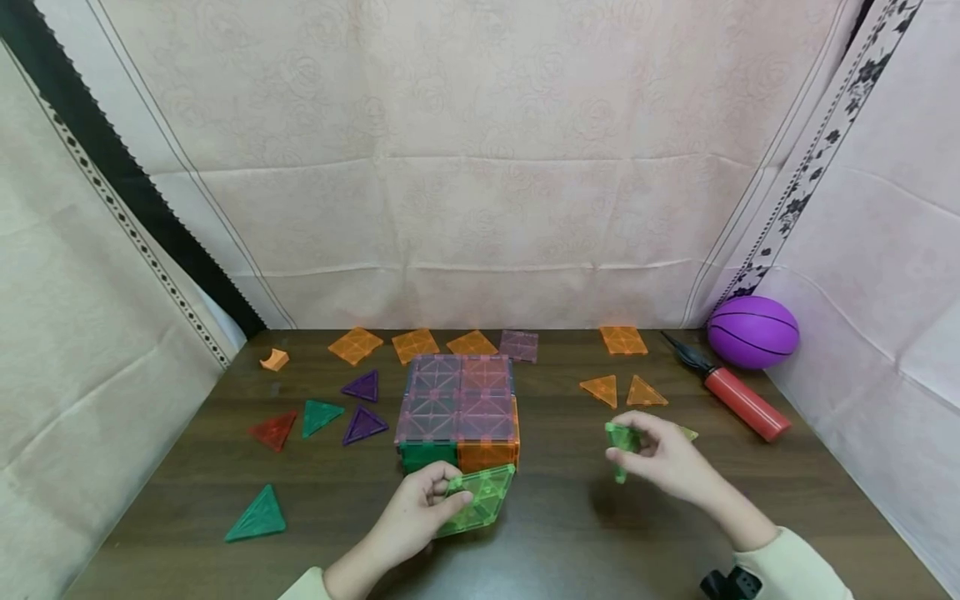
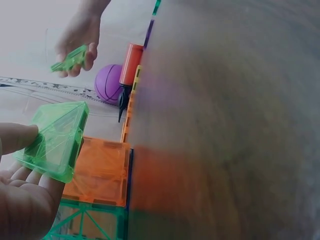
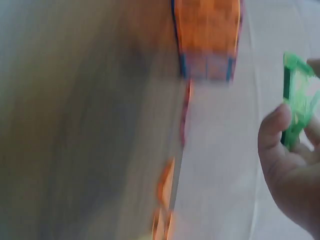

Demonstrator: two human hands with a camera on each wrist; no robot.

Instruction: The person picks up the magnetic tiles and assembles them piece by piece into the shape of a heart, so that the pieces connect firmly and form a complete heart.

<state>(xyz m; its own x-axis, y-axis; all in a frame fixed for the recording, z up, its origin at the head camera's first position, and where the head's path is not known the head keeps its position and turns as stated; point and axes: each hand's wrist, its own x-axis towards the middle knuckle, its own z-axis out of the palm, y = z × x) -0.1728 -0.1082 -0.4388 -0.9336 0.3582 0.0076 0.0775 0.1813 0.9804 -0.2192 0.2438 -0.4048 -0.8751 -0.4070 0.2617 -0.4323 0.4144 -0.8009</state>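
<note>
My left hand point(image 1: 416, 512) pinches a translucent green magnetic tile point(image 1: 486, 497) between thumb and fingers, just in front of a box built of magnetic tiles point(image 1: 431, 400). That box has a purple and pink top, with green and orange sides. In the left wrist view the tile point(image 2: 62, 132) looks four-sided and is held off the table. Further right, my right hand point(image 1: 667, 458) grips another green magnetic tile point(image 1: 621, 446), also raised. The right wrist view shows this tile point(image 3: 297, 95) nearly edge-on; its exact shape is hard to tell.
Orange square tiles point(image 1: 356, 345) and a purple one point(image 1: 519, 346) lie behind the box. Purple point(image 1: 365, 425), red point(image 1: 274, 430) and green triangles point(image 1: 258, 517) are at left. Orange triangles point(image 1: 645, 392), a red hand pump point(image 1: 746, 404) and a purple ball point(image 1: 753, 332) lie right.
</note>
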